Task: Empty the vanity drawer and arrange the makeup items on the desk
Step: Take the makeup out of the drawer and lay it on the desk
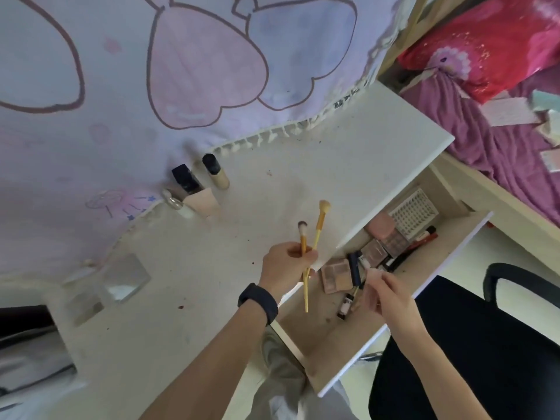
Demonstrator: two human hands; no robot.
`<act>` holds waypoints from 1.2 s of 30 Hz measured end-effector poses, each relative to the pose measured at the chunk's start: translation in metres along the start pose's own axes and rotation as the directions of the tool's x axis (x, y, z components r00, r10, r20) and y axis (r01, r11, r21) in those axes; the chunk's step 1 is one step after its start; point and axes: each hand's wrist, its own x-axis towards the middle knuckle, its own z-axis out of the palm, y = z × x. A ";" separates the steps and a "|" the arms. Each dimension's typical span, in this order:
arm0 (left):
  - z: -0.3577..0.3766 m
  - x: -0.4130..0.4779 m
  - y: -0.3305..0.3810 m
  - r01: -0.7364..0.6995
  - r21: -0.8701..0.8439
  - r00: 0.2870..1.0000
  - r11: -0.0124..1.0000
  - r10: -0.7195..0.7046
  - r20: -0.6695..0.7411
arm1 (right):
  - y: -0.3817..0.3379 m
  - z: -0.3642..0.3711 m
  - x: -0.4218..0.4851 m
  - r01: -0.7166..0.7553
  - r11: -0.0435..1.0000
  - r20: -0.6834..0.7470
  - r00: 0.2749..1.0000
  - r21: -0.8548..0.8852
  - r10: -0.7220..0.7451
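Observation:
My left hand [285, 265] grips two yellow-handled makeup brushes [318, 228] over the white desk [348, 153], bristles pointing up. My right hand [391, 295] hovers blurred above the open drawer [430, 277]; whether it holds anything is unclear. In the drawer lie eyeshadow palettes [336, 275], a dark tube [354, 265], a small bottle [345, 306], a pink case [380, 227] and a white lash tray [413, 213]. At the back of the desk stand a foundation bottle [215, 172], a black-capped bottle [186, 180], a pink tube [201, 203] and a small clear bottle [177, 204].
A small mirror [125, 277] lies on the desk's left part. A lilac cloth with heart prints [197, 71] hangs behind the desk. A black chair [485, 344] stands at the lower right. Right of the desk is a bed with a red pillow [485, 47].

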 end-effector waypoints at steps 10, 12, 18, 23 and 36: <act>-0.022 0.077 0.028 0.005 -0.159 0.928 0.987 -0.064 -0.366 | -0.083 0.057 0.091 0.200 0.975 0.101 0.976 -0.096 -0.190; -0.025 0.090 0.036 0.000 -0.141 0.902 0.990 -0.061 -0.427 | -0.098 0.069 0.111 0.261 0.939 0.147 0.961 -0.222 -0.232; -0.033 0.110 0.059 -0.005 -0.101 0.845 0.995 -0.050 -0.533 | -0.135 0.105 0.158 0.471 0.694 0.266 0.881 -0.544 -0.390; -0.040 0.111 0.064 0.075 0.159 0.836 0.984 0.025 -0.549 | -0.157 0.127 0.181 0.554 0.548 0.303 0.821 -0.627 -0.484; -0.048 0.117 0.069 0.233 0.383 0.842 0.894 0.011 -0.539 | -0.174 0.151 0.212 0.621 0.499 0.381 0.776 -0.605 -0.503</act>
